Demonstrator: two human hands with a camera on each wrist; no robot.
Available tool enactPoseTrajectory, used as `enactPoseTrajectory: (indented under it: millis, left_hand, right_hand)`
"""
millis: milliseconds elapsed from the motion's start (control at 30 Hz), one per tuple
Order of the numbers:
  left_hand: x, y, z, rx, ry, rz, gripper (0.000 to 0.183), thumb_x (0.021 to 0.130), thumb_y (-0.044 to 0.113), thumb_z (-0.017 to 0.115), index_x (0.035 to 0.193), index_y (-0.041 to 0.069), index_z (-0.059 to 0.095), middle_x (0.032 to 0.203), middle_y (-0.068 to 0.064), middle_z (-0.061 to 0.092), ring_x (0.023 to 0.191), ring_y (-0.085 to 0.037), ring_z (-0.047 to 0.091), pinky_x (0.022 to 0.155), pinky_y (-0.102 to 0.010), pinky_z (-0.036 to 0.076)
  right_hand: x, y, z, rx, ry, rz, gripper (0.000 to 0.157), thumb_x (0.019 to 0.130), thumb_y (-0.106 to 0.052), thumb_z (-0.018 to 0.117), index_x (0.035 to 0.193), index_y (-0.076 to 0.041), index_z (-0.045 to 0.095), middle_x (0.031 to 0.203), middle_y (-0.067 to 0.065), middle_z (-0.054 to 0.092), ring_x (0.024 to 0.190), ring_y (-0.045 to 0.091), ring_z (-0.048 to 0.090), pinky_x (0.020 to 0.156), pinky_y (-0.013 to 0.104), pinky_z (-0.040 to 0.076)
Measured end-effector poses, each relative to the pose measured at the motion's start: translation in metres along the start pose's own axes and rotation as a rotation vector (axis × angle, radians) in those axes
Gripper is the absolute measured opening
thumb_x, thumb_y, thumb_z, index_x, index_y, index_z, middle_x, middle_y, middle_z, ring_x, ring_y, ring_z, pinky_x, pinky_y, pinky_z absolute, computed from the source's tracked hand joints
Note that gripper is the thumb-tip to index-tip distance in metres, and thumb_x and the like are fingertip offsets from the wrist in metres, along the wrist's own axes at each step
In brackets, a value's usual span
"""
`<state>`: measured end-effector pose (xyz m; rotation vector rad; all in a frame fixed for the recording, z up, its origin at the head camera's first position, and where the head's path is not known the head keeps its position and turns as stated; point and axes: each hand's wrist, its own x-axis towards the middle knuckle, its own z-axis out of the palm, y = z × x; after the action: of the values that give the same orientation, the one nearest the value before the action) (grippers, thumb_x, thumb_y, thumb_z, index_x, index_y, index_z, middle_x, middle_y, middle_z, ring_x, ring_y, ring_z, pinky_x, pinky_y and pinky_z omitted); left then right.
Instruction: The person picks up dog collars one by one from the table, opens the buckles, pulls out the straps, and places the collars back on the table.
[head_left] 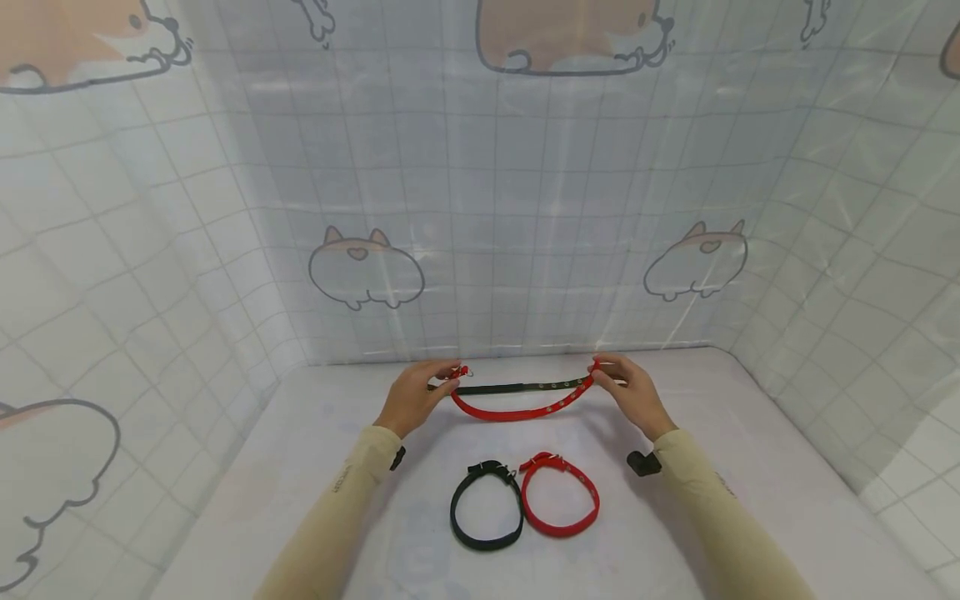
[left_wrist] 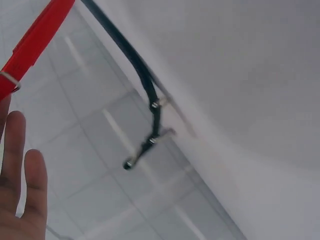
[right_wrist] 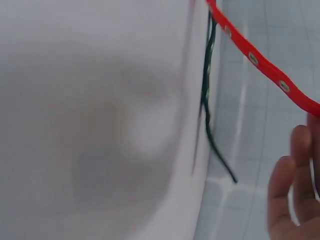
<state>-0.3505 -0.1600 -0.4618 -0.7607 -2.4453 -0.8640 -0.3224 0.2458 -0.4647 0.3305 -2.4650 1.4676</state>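
Note:
An unbuckled red collar (head_left: 517,415) is held up between both hands and sags in the middle. My left hand (head_left: 414,396) pinches its buckle end; a metal keeper shows on the red strap (left_wrist: 37,37) in the left wrist view. At the other end, my right hand (head_left: 632,396) grips the tip, past a row of metal eyelets seen on the strap (right_wrist: 267,69) in the right wrist view. Behind it, a dark green collar (head_left: 491,389) lies stretched out along the table's back, its buckle end (left_wrist: 154,120) and eyelet end overlapped by the hands in the head view.
Nearer on the white table (head_left: 322,450), a buckled dark collar (head_left: 454,508) and a buckled red collar (head_left: 562,532) form rings side by side. A tiled-pattern sheet with cartoon dogs (head_left: 367,271) rises at the back and both sides.

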Motion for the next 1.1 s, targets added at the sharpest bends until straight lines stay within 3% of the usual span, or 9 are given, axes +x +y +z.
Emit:
enactPoseTrajectory:
  millis: [167, 367, 667, 933, 1100]
  left_hand:
    - [-0.008, -0.011, -0.009, 0.019, -0.069, -0.083, 0.046, 0.091, 0.021, 0.079, 0.136, 0.02, 0.065, 0.104, 0.004, 0.073, 0.096, -0.018, 0.067, 0.084, -0.044, 0.054]
    - [-0.022, -0.024, -0.018, 0.082, -0.155, -0.129, 0.046, 0.09, 0.022, 0.08, 0.133, 0.017, 0.066, 0.095, 0.006, 0.073, 0.09, -0.016, 0.068, 0.081, -0.044, 0.054]
    - [-0.036, -0.03, -0.021, 0.107, -0.304, -0.198, 0.037, 0.091, 0.019, 0.078, 0.126, 0.012, 0.069, 0.096, 0.004, 0.071, 0.092, -0.022, 0.066, 0.08, -0.044, 0.054]
    - [-0.032, -0.024, -0.025, 0.08, -0.3, -0.214, 0.04, 0.093, 0.025, 0.077, 0.129, 0.012, 0.068, 0.108, -0.001, 0.074, 0.1, -0.023, 0.067, 0.088, -0.049, 0.053]
    - [-0.031, -0.021, -0.027, 0.103, -0.249, -0.155, 0.039, 0.092, 0.027, 0.078, 0.126, 0.01, 0.07, 0.115, -0.003, 0.072, 0.108, -0.027, 0.066, 0.093, -0.051, 0.051]
  right_hand:
    - [-0.007, 0.015, -0.011, -0.101, 0.008, 0.113, 0.038, 0.1, -0.025, 0.068, 0.132, -0.005, 0.061, 0.125, 0.016, 0.066, 0.116, 0.036, 0.059, 0.095, 0.052, 0.049]
    - [-0.013, 0.027, -0.015, -0.2, -0.022, 0.218, 0.033, 0.099, -0.022, 0.068, 0.127, -0.005, 0.064, 0.121, 0.017, 0.067, 0.112, 0.035, 0.062, 0.092, 0.048, 0.05]
    - [-0.016, 0.033, -0.015, -0.227, -0.063, 0.277, 0.035, 0.099, -0.02, 0.069, 0.129, -0.002, 0.062, 0.124, 0.019, 0.065, 0.116, 0.04, 0.059, 0.095, 0.052, 0.049]
    - [-0.014, 0.025, -0.019, -0.205, -0.042, 0.241, 0.045, 0.098, -0.023, 0.069, 0.137, -0.003, 0.057, 0.132, 0.023, 0.059, 0.118, 0.042, 0.059, 0.096, 0.053, 0.049]
    - [-0.015, 0.02, -0.019, -0.21, -0.02, 0.228, 0.045, 0.099, -0.023, 0.068, 0.136, -0.001, 0.056, 0.137, 0.024, 0.055, 0.117, 0.041, 0.058, 0.094, 0.052, 0.05]
